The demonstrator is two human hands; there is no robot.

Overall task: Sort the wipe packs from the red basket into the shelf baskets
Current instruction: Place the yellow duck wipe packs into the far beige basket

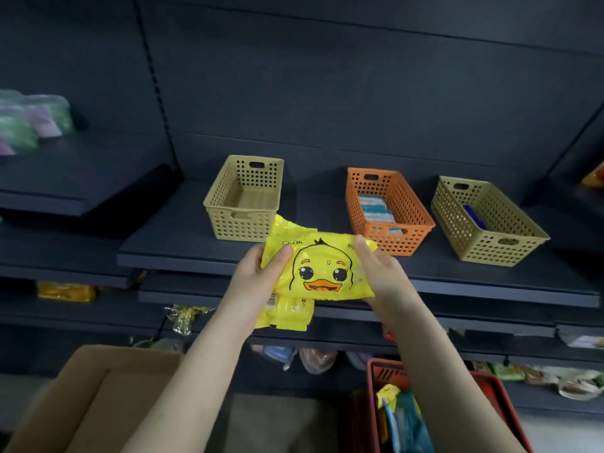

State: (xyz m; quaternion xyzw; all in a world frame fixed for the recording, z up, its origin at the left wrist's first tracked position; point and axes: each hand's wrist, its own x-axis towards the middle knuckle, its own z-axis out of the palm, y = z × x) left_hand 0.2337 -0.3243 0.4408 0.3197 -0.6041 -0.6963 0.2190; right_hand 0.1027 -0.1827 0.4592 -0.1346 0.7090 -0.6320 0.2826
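Observation:
A yellow wipe pack [322, 269] with a duck face is held in front of the shelf edge, with more yellow packs [287, 313] stacked behind it. My left hand [261, 273] grips the stack's left side, thumb on top. My right hand [380, 268] grips the right side. Just beyond stands an empty tan basket [243, 197]. To its right an orange basket [389, 210] holds blue-and-white packs, and another tan basket [487, 220] holds a dark blue pack. The red basket [490, 407] sits low at the right with several packs inside.
A cardboard box [94, 397] stands open at the lower left. The dark shelf [183, 243] carries the three baskets; lower shelves hold assorted packaged goods. Blurred green and purple packs [29, 122] sit on the upper left shelf.

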